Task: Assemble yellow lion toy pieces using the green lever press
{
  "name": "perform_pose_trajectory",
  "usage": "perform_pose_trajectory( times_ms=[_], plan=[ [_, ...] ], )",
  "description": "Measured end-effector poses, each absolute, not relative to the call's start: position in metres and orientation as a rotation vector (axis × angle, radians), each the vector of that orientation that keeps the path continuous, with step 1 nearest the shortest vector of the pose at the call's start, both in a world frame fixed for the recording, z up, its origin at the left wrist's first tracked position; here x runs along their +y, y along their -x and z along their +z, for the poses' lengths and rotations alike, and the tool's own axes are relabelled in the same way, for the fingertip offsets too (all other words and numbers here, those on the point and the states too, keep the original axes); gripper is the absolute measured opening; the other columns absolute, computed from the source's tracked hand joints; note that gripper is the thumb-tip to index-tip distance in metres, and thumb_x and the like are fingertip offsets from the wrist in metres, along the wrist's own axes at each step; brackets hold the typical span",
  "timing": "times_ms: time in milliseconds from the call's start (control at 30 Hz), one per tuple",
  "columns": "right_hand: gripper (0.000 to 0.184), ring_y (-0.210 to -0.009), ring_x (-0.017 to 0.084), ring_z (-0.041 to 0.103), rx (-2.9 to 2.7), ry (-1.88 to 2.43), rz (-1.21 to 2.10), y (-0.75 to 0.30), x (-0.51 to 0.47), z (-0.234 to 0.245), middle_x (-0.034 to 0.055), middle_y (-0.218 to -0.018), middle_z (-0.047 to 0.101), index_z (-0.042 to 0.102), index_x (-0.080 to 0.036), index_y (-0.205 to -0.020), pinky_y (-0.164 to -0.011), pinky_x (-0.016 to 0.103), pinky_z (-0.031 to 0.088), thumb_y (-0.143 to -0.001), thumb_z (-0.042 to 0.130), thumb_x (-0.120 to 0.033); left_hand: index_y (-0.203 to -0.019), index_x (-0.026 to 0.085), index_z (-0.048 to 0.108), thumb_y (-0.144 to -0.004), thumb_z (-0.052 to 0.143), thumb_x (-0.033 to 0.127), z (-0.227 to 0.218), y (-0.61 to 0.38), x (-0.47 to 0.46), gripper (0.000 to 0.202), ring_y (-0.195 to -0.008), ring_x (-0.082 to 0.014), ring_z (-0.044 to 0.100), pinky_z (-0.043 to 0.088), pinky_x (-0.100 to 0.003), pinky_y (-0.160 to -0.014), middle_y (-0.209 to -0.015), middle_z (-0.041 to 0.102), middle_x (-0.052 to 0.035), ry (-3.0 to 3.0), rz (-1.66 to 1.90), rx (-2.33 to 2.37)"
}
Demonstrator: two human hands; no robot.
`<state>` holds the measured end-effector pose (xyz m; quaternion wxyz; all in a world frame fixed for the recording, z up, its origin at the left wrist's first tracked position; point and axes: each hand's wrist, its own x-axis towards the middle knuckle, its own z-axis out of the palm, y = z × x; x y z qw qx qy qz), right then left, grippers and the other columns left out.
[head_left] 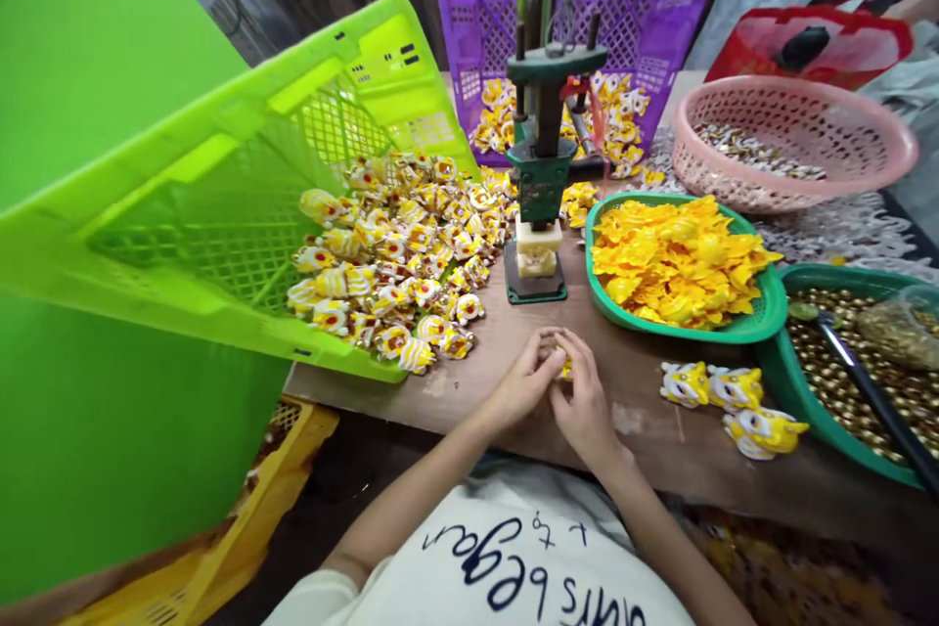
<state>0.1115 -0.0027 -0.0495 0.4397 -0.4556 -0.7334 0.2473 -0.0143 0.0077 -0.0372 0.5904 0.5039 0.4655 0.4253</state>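
Note:
My left hand (529,380) and my right hand (585,403) meet over the front of the table, fingers curled around one small yellow plastic piece (566,368). Most of that piece is hidden by the fingers. Just beyond them stands a green hand press (541,178) with a cream block die (537,249) under its ram. To the right of my hands are three yellow-and-white animal figures (736,389). A green basket (600,289) behind them is heaped with yellow plastic parts (671,259).
A tipped lime-green crate (220,205) at left spills many yellow-and-white figures (411,254) onto the table. Behind the press, a purple crate (484,15) holds more. At right are a pink basket (799,93) and a green tub (778,381) of gold beads (851,362) with a black-handled tool (880,396).

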Motion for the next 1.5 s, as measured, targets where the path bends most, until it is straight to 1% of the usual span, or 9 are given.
perform_pose_trajectory(
  times_ms=[133, 300, 433, 600, 800, 933, 1067, 1333, 1500],
  plan=[
    [0.037, -0.118, 0.027, 0.053, -1.943, 1.192, 0.639, -0.112, 0.017, -0.065, 0.0139, -0.123, 0.056, 0.052, -0.019, -0.131, -0.102, 0.049, 0.048, -0.095, 0.051, -0.018, -0.119, 0.018, 0.055, -0.099, 0.041, 0.041, -0.02, 0.033, 0.004, 0.034, -0.092, -0.0201, 0.063, 0.05, -0.034, -0.087, -0.098, 0.068, -0.0072, -1.421, 1.014, 1.419],
    [0.035, -0.105, 0.031, 0.052, -2.065, 1.418, 0.449, -0.122, 0.017, -0.074, 0.0158, -0.115, 0.06, 0.055, -0.015, -0.127, -0.092, 0.051, 0.048, -0.093, 0.056, -0.023, -0.118, 0.015, 0.061, -0.094, 0.045, 0.018, -0.01, 0.074, 0.014, 0.029, -0.112, -0.0298, 0.053, 0.041, -0.045, -0.099, -0.121, 0.062, -0.0162, -1.985, 0.869, 2.067],
    [0.033, -0.104, 0.032, 0.052, -2.042, 1.502, 0.324, -0.122, 0.015, -0.084, 0.0151, -0.117, 0.062, 0.055, -0.015, -0.124, -0.089, 0.048, 0.045, -0.093, 0.057, -0.026, -0.128, 0.014, 0.058, -0.091, 0.046, 0.011, -0.019, 0.096, 0.032, 0.039, -0.114, -0.0349, 0.049, 0.038, -0.049, -0.092, -0.124, 0.063, -0.0172, -2.104, 0.459, 2.376],
    [0.032, -0.113, 0.031, 0.051, -2.017, 1.503, 0.298, -0.12, 0.016, -0.096, 0.0134, -0.126, 0.061, 0.054, -0.018, -0.125, -0.09, 0.045, 0.041, -0.094, 0.055, -0.027, -0.106, 0.017, 0.068, -0.093, 0.05, 0.018, -0.025, 0.107, 0.051, 0.022, -0.102, -0.0307, 0.056, 0.035, -0.047, -0.09, -0.103, 0.07, -0.0121, -2.127, 0.451, 2.342],
    [0.032, -0.117, 0.027, 0.056, -1.943, 1.368, 0.369, -0.123, 0.02, -0.103, 0.0143, -0.127, 0.061, 0.052, -0.016, -0.125, -0.093, 0.04, 0.041, -0.096, 0.052, -0.03, -0.103, 0.019, 0.069, -0.093, 0.057, 0.029, -0.027, 0.112, 0.053, 0.019, -0.101, -0.0263, 0.06, 0.038, -0.042, -0.093, -0.1, 0.072, -0.0084, -1.933, 0.979, 2.161],
    [0.038, -0.125, 0.03, 0.054, -1.952, 1.371, 0.366, -0.121, 0.018, -0.096, 0.016, -0.134, 0.058, 0.05, -0.017, -0.127, -0.098, 0.044, 0.039, -0.095, 0.055, -0.037, -0.103, 0.019, 0.07, -0.091, 0.058, 0.038, -0.035, 0.105, 0.048, 0.026, -0.085, -0.0212, 0.064, 0.048, -0.034, -0.079, -0.097, 0.072, -0.0073, -1.553, 1.199, 1.813],
    [0.03, -0.125, 0.028, 0.054, -1.891, 1.29, 0.283, -0.122, 0.016, -0.083, 0.0139, -0.128, 0.061, 0.053, -0.019, -0.122, -0.102, 0.046, 0.036, -0.095, 0.056, -0.033, -0.106, 0.017, 0.068, -0.092, 0.056, 0.037, -0.039, 0.086, 0.042, 0.028, -0.082, -0.0191, 0.065, 0.05, -0.031, -0.074, -0.095, 0.073, -0.0067, -1.455, 1.125, 1.63],
    [0.019, -0.107, 0.027, 0.058, -1.851, 1.326, 0.247, -0.12, 0.015, -0.074, 0.0116, -0.113, 0.064, 0.058, -0.019, -0.112, -0.089, 0.042, 0.04, -0.094, 0.051, -0.024, -0.1, 0.019, 0.067, -0.083, 0.046, 0.002, -0.016, 0.075, 0.042, 0.032, -0.096, -0.0257, 0.061, 0.038, -0.042, -0.089, -0.097, 0.072, -0.0093, -2.103, 0.588, 1.981],
    [0.022, -0.108, 0.026, 0.056, -1.864, 1.35, 0.281, -0.122, 0.018, -0.082, 0.011, -0.116, 0.062, 0.058, -0.019, -0.113, -0.089, 0.04, 0.039, -0.092, 0.053, -0.02, -0.109, 0.02, 0.065, -0.088, 0.047, 0.008, -0.018, 0.096, 0.049, 0.03, -0.105, -0.0276, 0.056, 0.031, -0.045, -0.093, -0.106, 0.072, -0.0072, -2.133, 0.535, 1.972]
  ],
)
